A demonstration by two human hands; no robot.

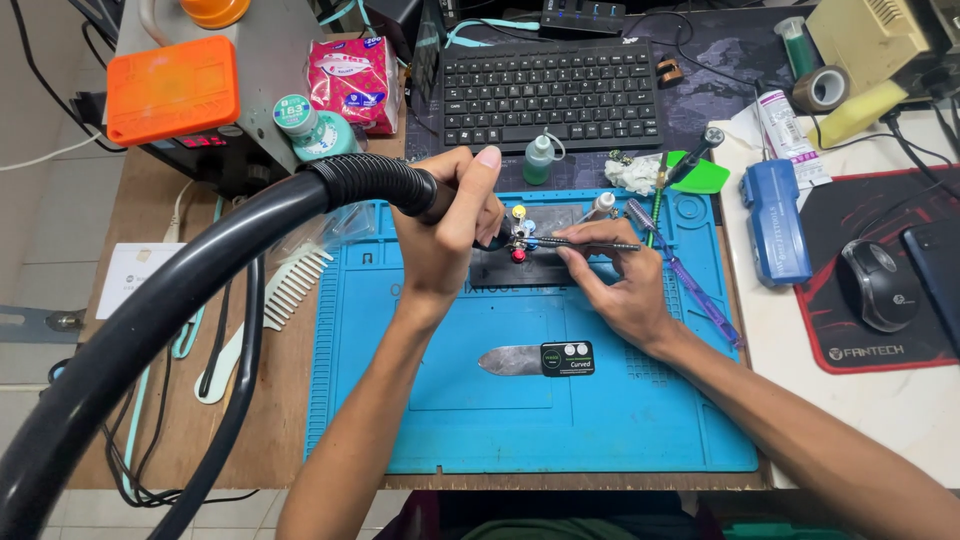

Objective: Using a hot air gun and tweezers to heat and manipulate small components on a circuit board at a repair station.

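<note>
My left hand (452, 215) grips the black handle of a hot-air tool whose thick ribbed hose (200, 260) arcs off to the lower left. Its nozzle points down at a small clamp fixture (522, 248) with red, yellow and blue knobs, set on a dark plate on the blue work mat (500, 420). My right hand (612, 280) holds thin metal tweezers (590, 243), their tips meeting the fixture from the right. The part in the fixture is too small to make out.
A flat metal pry blade with a black grip (540, 358) lies on the mat below the hands. Keyboard (550, 95), small green-capped bottle (538, 160), white comb (290, 285), grey station with an orange top (175, 90), blue tool (775, 220) and mouse (875, 285) surround the mat.
</note>
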